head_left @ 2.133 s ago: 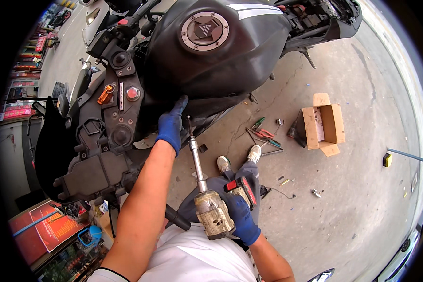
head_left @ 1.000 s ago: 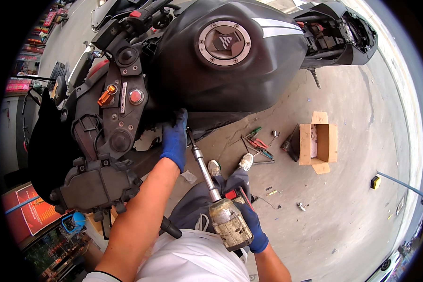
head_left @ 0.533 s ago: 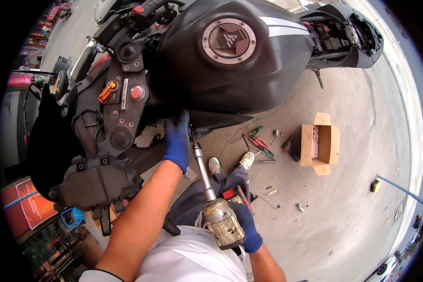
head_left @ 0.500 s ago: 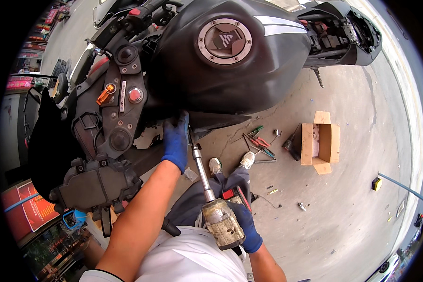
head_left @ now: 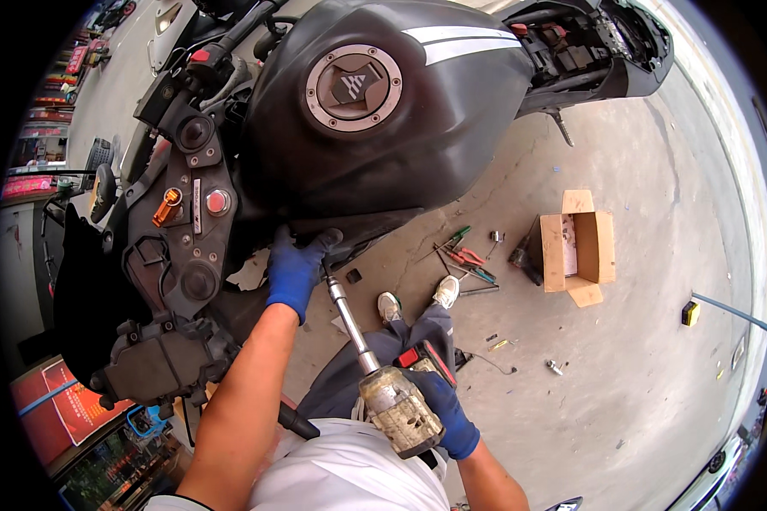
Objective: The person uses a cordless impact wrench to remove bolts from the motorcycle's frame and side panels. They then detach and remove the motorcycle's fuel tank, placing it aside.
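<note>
My right hand [head_left: 450,413] is wrapped round the handle of a worn, beige-and-black cordless impact wrench [head_left: 399,410] with a red-and-black battery. Its long silver extension [head_left: 350,324] points up and away, with a thin dark bit end just below the thumb side of my left hand [head_left: 296,266]. That hand, in a blue glove, rests against a black side panel [head_left: 371,230] under the motorcycle's fuel tank [head_left: 452,128]. Its fingers are spread, some of their tips lost in the shadow under the tank. Whether the bit touches a fastener cannot be made out.
Left of my arm are the fork clamp with an orange key [head_left: 169,207] and the dark instrument unit [head_left: 158,358]. Pliers and screwdrivers [head_left: 467,257] lie on the ground beyond my shoes. An open cardboard box [head_left: 605,247] stands to the right.
The motorcycle sits further left and slightly higher in view. My left hand's fingers have spread apart on the panel, and the wrench has shifted slightly left with its tip lower.
</note>
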`<move>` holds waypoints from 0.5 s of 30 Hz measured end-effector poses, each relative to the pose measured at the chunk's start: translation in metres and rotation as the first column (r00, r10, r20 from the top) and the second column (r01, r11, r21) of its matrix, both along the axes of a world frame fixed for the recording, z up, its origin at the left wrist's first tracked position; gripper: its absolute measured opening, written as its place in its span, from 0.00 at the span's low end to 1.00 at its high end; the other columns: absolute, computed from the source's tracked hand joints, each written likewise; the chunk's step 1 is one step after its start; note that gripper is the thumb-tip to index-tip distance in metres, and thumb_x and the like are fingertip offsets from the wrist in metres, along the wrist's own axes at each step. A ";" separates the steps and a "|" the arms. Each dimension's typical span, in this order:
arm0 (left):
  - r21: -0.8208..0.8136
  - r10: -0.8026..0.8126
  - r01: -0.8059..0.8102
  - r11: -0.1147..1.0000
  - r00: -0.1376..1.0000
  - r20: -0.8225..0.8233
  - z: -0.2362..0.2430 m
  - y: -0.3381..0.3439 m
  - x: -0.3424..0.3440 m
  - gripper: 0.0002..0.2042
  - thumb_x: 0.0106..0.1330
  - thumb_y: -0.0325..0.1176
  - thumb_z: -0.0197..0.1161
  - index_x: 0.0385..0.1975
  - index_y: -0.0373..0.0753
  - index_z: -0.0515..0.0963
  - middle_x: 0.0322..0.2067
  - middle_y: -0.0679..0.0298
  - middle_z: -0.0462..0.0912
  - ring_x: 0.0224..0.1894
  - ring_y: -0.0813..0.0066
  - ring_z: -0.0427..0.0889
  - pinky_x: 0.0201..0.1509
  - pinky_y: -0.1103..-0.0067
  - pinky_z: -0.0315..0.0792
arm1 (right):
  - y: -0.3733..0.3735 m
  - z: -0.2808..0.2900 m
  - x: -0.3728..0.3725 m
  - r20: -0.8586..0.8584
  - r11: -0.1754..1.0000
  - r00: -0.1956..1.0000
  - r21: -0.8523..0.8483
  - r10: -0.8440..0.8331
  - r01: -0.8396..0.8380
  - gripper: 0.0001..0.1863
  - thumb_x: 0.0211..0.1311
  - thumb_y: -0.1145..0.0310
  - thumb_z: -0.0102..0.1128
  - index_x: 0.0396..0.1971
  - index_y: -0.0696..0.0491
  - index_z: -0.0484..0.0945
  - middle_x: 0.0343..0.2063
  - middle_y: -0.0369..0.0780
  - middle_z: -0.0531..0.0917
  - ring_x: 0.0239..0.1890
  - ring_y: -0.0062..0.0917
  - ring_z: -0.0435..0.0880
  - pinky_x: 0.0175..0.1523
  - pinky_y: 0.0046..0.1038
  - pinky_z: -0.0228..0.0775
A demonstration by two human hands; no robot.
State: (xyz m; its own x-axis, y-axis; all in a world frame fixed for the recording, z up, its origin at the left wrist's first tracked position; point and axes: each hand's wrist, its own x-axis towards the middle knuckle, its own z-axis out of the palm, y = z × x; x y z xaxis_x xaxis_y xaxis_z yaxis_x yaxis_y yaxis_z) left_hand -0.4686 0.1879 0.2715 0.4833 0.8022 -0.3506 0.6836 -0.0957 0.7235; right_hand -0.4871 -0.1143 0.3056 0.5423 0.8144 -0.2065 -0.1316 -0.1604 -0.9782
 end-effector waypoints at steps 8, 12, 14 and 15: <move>-0.224 0.166 -0.132 0.966 0.976 0.142 -0.002 -0.003 0.002 0.30 0.50 0.34 0.72 0.53 0.33 0.67 0.40 0.56 0.80 0.38 0.71 0.78 0.44 0.79 0.72 | 0.001 0.004 0.029 -0.186 0.991 0.974 0.031 0.132 -0.129 0.34 0.45 0.60 0.70 0.53 0.58 0.71 0.44 0.47 0.78 0.47 0.39 0.77 0.54 0.34 0.66; -0.189 0.153 -0.177 0.966 0.979 -0.138 0.009 -0.001 0.005 0.39 0.47 0.34 0.74 0.59 0.33 0.61 0.37 0.59 0.81 0.27 0.76 0.80 0.23 0.82 0.71 | -0.004 -0.022 0.026 -0.054 0.976 0.974 0.012 0.220 -0.220 0.29 0.51 0.65 0.62 0.55 0.56 0.69 0.41 0.48 0.76 0.44 0.43 0.75 0.51 0.36 0.65; -0.239 0.143 -0.175 0.955 0.979 -0.145 0.017 0.001 0.007 0.32 0.49 0.34 0.72 0.54 0.35 0.64 0.37 0.60 0.81 0.27 0.79 0.78 0.20 0.83 0.68 | -0.004 -0.037 0.024 0.013 0.960 0.960 -0.010 0.280 -0.280 0.27 0.51 0.69 0.58 0.55 0.54 0.70 0.36 0.46 0.76 0.38 0.41 0.75 0.47 0.35 0.65; -0.264 0.135 -0.170 0.949 0.980 -0.149 0.021 0.002 0.008 0.29 0.50 0.34 0.71 0.52 0.37 0.66 0.36 0.61 0.81 0.27 0.81 0.77 0.19 0.84 0.66 | -0.006 -0.038 0.028 0.024 0.938 0.938 -0.055 0.345 -0.343 0.26 0.53 0.65 0.59 0.54 0.57 0.71 0.39 0.46 0.78 0.39 0.40 0.76 0.46 0.35 0.67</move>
